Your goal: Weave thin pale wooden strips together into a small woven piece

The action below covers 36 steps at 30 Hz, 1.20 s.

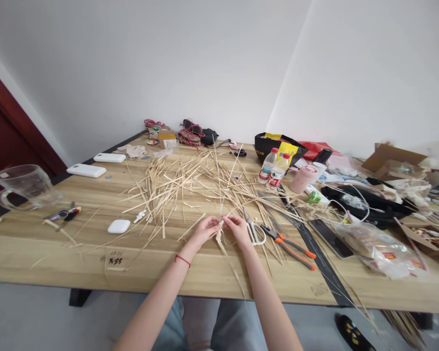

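Close together near the table's front edge, my left hand (206, 231) and my right hand (239, 229) pinch a small work of pale, flat straw strips (218, 238). From between the fingertips two thin whitish rods (217, 170) rise and spread apart in a V. A long loose strip hangs from the work toward the table edge. My fingers partly hide the spot where strips and rods meet. Just right of my right hand lie white-handled scissors (256, 234), and beyond them pliers with orange-and-black grips (294, 247).
A large heap of straw strips (168, 178) covers the table's middle. Left are a glass mug (25, 187), a white case (119, 226) and small tools (66, 213). Right are two bottles (274, 170), a pink cup (303, 178), a phone (331, 237) and a plastic bag (376, 246).
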Available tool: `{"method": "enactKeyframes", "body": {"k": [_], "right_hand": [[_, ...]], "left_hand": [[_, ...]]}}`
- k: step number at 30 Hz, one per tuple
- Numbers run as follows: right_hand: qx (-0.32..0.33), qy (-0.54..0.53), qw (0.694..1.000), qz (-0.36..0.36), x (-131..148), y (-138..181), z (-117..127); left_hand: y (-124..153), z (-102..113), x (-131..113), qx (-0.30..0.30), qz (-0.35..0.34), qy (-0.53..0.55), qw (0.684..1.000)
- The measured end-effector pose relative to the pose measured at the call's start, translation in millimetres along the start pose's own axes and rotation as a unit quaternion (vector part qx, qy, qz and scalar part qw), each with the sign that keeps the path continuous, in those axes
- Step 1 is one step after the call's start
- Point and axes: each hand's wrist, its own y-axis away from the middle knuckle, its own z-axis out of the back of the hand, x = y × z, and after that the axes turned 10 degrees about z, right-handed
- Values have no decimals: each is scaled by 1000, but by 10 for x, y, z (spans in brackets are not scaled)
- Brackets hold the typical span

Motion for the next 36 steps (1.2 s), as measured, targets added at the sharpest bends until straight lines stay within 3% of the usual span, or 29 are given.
{"method": "enactKeyframes", "body": {"k": [6, 12, 20, 25, 30, 36], "right_hand": [[42, -3, 999, 13, 8, 4, -4], [22, -10, 1000, 20, -22, 2, -21], [-3, 68, 997, 43, -82, 3, -10], [-21, 94, 994, 42, -83, -4, 8], [18, 103, 994, 42, -97, -7, 22], [40, 97, 994, 22, -116, -4, 33]], "left_hand": [[-65, 20, 90, -43, -41, -19, 998], [-42, -5, 56, -24, -43, -28, 998], [-35, -46, 40, -39, -39, -61, 997], [-32, -24, 63, -22, -14, -71, 997], [-25, -4, 65, 28, -16, -70, 997], [-63, 44, 112, 29, -7, -56, 998]]}}
